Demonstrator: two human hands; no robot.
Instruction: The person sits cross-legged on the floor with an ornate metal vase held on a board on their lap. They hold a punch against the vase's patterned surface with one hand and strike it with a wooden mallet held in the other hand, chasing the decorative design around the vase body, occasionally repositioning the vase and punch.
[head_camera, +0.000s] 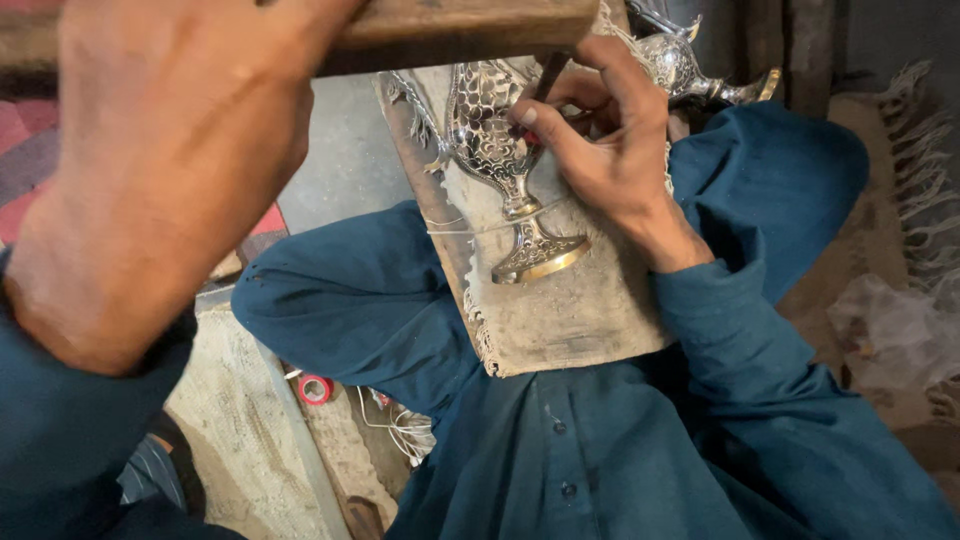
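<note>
Ornate silver vase (500, 160), brass-rimmed foot, lying flat

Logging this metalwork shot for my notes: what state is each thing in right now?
Left hand: raised close to the camera, gripping a wooden block.
Wooden block: held up, level.
Right hand: pinching a thin dark tool.
Thin dark tool: tilted, tip at the vase.
Ornate metal vase: lying on its side, string across its stem.
Worn board: resting across the lap.

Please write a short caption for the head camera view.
Right hand steadies a thin tool on an ornate metal vase; left hand raises a wooden mallet.
</note>
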